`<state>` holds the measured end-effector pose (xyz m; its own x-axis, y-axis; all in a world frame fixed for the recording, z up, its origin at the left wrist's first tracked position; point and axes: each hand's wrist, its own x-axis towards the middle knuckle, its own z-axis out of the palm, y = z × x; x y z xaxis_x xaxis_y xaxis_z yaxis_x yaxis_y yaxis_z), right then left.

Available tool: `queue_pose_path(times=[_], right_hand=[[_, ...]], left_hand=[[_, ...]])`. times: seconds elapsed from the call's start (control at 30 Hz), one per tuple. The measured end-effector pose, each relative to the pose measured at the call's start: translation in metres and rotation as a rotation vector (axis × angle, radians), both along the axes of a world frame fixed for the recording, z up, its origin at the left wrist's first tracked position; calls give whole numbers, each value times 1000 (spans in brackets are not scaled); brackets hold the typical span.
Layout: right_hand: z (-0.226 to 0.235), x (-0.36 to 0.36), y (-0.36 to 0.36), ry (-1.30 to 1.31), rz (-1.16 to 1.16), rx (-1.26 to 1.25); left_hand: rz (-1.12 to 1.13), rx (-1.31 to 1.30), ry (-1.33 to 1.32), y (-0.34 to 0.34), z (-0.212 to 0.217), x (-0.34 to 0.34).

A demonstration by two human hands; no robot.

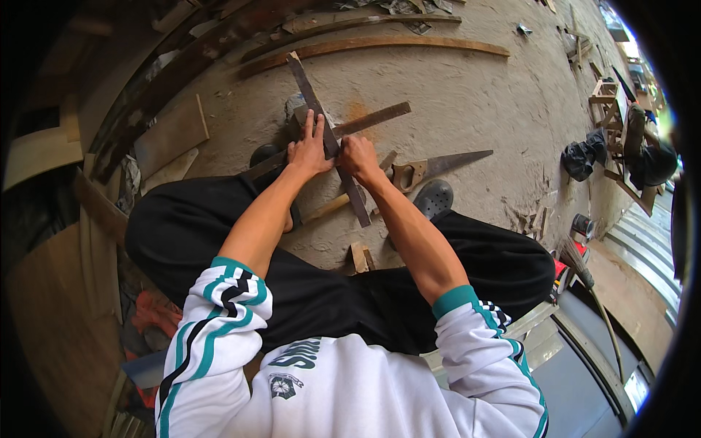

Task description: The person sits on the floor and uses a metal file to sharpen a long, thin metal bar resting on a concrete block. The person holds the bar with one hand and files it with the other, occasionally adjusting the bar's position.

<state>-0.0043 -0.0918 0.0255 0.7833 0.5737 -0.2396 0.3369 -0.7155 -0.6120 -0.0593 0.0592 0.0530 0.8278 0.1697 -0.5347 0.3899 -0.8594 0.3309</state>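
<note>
Two dark wooden strips cross in front of me above the ground. The long strip [310, 84] slants from far left to near right, and the second strip [383, 117] reaches to the far right. My left hand [308, 155] lies on them near the crossing, with two fingers stretched out and apart. Just right of the crossing, my right hand [358, 155] is closed in a fist against the wood; what it pinches is hidden. Below the strips lies a pale wooden handle [326, 209], its far end partly covered by my forearm. A handsaw [445, 165] rests to the right.
My grey clog [434, 198] is beside the saw. Small wooden blocks [359, 258] lie between my legs. Long boards [380, 45] stretch across the far ground. A black bag [582, 155] and a broom [577, 263] are at right; plywood pieces [171, 135] lean at left.
</note>
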Motion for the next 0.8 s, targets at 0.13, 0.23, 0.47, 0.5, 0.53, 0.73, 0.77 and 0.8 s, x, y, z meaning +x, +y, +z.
queue_pose_path(times=[0.13,0.23,0.47,0.5,0.53,0.73,0.77,0.8], right_hand=[[7,2,-5,100,-89,-42],[9,1,5,53,-224,87],[6,15,27,13,-185,48],[5,16,28,15,-170,40],[3,16,28,5,-154,34],[1,14,23,-27,-52,79],[2,11,20,-30,-39,87],[1,9,16,-35,-24,95]], left_hand=[[-5,-6,31,0,6,0],[5,-20,-3,0,5,2],[-27,34,70,-3,13,4],[-22,25,73,-2,13,4],[-18,16,76,-2,13,4],[-7,13,22,-3,9,0],[-14,24,31,-3,10,1],[-20,37,38,-4,8,2]])
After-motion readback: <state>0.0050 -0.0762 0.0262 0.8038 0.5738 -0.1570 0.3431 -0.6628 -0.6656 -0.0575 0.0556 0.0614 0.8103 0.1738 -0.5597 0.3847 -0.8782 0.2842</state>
